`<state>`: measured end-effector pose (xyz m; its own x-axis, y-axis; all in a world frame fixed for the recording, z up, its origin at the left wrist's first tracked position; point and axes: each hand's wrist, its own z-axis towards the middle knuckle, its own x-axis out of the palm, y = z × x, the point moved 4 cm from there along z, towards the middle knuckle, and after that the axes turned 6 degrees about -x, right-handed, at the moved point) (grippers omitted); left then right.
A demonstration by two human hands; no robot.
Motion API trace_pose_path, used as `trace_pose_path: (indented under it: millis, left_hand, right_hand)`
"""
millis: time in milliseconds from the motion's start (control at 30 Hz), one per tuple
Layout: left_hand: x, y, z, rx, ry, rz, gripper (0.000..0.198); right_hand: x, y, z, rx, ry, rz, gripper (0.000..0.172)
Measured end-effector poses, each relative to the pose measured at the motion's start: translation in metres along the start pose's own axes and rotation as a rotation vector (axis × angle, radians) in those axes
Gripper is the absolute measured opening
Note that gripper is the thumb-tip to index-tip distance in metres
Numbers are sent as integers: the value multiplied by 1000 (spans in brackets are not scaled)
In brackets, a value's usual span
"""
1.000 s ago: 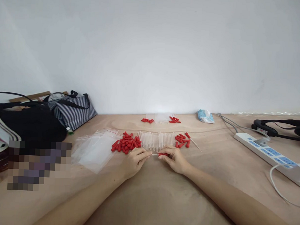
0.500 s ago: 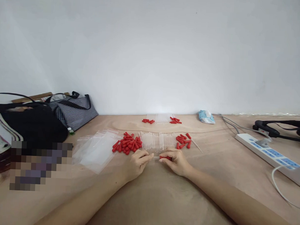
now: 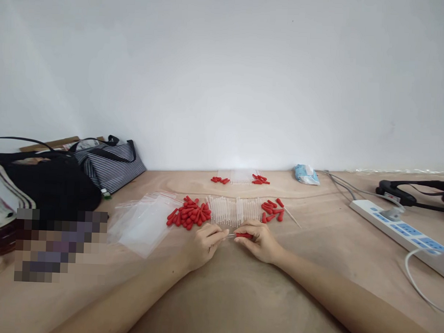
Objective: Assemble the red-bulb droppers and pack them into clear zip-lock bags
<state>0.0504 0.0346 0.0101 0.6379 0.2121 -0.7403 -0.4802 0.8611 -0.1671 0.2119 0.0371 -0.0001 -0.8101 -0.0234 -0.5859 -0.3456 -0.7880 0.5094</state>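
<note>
The table's near side [image 3: 231, 294] lies open, while clear tubes [image 3: 220, 210] and red bulbs [image 3: 188, 213] block passage ahead.

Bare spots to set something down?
Bare: table on the near side of the left hand and right hand; also between the stick and power strip. Crowded: ahead and left of the hands, plastic bags, red bulbs and thin tubes.

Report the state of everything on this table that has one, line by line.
Left hand: closed, pinching the thin clear tube
Right hand: closed on the red bulb
Thin clear tube: held between hands; whether it enters the bulb, unclear
Red bulb: pinched
Tube row: laid side by side
Clear bags: flat, overlapping
Power strip: grey plug in it
</note>
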Motion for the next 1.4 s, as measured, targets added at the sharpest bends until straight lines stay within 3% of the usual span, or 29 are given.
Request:
trace_pose_path:
  millis: [433,533,633,733,833,933,1000,1100,1167,1267,1400]
  left_hand:
    - [3,1,1,-33,28,13,24]
    - [1,3,2,-106,7,-21,22]
    - [0,5,2,-186,-21,-68,20]
    - [0,5,2,-228,-11,-99,19]
    - [0,5,1,-253,-5,-116,23]
    - [-6,7,1,-250,-41,-48,34]
    - [-9,10,1,-242,-50,27,26]
    - [-10,15,2,-270,-47,115,8]
    - [-8,17,1,-305,-37,153,6]
    - [-5,19,0,-338,-8,183,5]
    - [-4,19,0,-348,23,187,6]
  right_hand:
    - [4,1,5,60,25,62,16]
    - [4,-11,3,239,-76,251,21]
    - [9,-20,-1,415,-241,529,40]
    - [19,-15,1,476,-302,726,37]
    - [22,-10,8,486,-346,780,34]
    - [-4,-22,15,482,-429,628,36]
    - [-35,-41,14,505,-455,428,41]
    - [-87,-75,3,611,-346,-51,36]
    - [-114,-96,-12,762,-253,-429,34]
    - [-128,-113,-32,829,-206,-524,31]
    - [-120,-122,-42,834,-139,-515,29]
